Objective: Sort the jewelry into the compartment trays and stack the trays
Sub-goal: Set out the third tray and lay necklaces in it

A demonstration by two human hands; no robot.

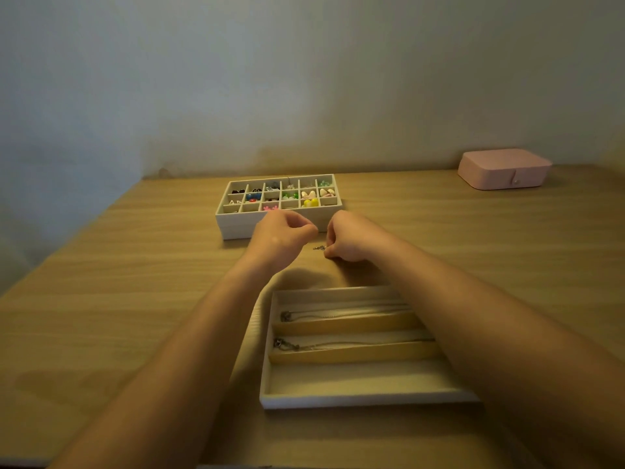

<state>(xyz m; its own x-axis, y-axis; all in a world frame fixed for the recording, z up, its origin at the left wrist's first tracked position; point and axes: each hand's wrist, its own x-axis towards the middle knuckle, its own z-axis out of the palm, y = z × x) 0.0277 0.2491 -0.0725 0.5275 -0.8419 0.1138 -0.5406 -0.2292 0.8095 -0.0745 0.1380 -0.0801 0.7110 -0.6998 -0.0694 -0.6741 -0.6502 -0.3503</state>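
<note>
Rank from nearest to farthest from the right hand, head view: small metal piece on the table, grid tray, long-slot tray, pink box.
From the right hand:
1. Small metal piece, at its fingertips, between the hands.
2. Grid tray, just beyond.
3. Long-slot tray, toward the person, under the forearm.
4. Pink box, far right, by the wall.

- The right forearm (473, 299) covers the right ends of the long-slot tray (338, 399) and both necklaces (338, 313) lying in it.
- Small metal piece (319, 247) at the right hand (348, 240): too small to identify; the curled fingers hide the grip.
- Left hand (282, 236) blocks part of the grid tray's (233, 228) front wall.
- Grid tray's contents are too small to name.
</note>
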